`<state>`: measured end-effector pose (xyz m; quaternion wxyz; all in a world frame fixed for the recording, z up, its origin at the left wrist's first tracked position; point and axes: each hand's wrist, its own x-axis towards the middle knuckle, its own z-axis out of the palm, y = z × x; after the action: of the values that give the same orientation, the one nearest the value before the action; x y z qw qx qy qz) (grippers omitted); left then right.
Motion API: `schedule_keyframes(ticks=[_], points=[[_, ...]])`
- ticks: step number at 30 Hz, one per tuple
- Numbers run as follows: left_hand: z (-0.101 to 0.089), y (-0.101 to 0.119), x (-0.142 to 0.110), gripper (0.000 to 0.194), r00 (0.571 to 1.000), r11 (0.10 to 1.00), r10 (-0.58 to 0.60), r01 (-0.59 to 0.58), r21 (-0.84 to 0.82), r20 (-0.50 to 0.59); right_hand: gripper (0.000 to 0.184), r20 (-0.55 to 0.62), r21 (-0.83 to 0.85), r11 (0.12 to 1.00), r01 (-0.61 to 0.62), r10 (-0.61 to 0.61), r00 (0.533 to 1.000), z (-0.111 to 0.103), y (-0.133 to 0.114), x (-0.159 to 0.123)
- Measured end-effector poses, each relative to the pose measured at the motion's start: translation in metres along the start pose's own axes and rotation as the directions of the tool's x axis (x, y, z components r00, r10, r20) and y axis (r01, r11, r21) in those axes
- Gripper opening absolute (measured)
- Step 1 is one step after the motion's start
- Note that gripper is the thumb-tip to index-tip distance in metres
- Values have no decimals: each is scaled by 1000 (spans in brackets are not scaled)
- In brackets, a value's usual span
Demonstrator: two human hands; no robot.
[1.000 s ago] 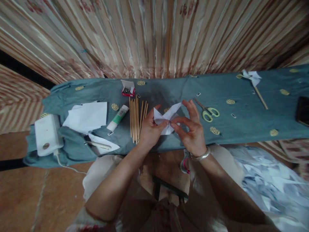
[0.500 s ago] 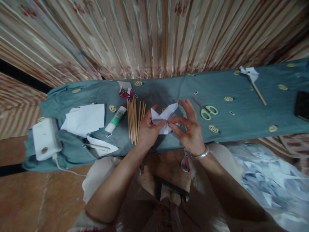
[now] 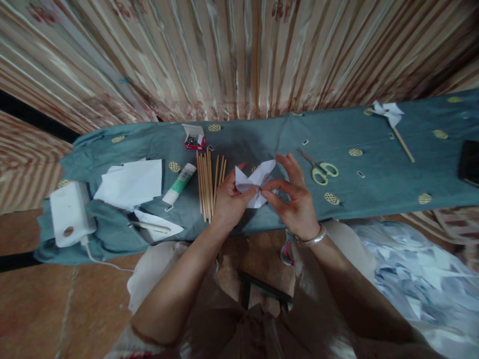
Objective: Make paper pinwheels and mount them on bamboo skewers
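A white paper pinwheel [image 3: 262,173] with folded blades is between my hands above the near edge of the table. My left hand [image 3: 231,200] grips it from the left, thumb pressed near its centre. With thumb and forefinger together, my right hand [image 3: 294,202] pinches at the pinwheel's middle; whether a pin is between these fingertips is too small to tell. Several wooden sticks [image 3: 205,184] lie beside my left hand. To the right of my right hand rest scissors [image 3: 321,168] with pale green handles.
A red box of small metal pins [image 3: 194,138], a glue tube [image 3: 180,183], stacked white paper [image 3: 130,183] and a white power device [image 3: 71,214] with a cable occupy the left. Far right are a pinwheel on a stick [image 3: 392,117] and a dark object [image 3: 469,162]. Paper scraps [image 3: 422,269] lie below.
Almost nothing differs. Both hands keep their hold on the paper pinwheel in nearly the same place, and the view has shifted very slightly.
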<state>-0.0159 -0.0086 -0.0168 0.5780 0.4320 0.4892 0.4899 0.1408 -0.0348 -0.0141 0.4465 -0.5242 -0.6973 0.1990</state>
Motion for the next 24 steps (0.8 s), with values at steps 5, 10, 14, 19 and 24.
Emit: schedule_keyframes(ticks=[5, 10, 14, 19, 24], points=[[0, 1, -1, 66, 1000, 1000, -7, 7, -1, 14, 4, -7, 64, 995, -79, 79, 997, 0, 1, 0], [0, 1, -2, 72, 999, 1000, -14, 15, -22, 35, 3, 17, 144, 979, -143, 142, 990, 0, 3, 1], [-1, 2, -2, 73, 999, 999, -37, 38, -29, 35, 4, 10, 196, 962, -187, 189, 982, -1, 3, 1], [-1, 5, -4, 75, 995, 995, -92, 93, -32, 31, 29, -55, 250, 936, -247, 268, 962, -1, 4, 2], [-1, 6, -4, 76, 993, 993, -111, 112, -34, 36, 67, 39, 489, 811, -321, 347, 937, 2, 6, 2]])
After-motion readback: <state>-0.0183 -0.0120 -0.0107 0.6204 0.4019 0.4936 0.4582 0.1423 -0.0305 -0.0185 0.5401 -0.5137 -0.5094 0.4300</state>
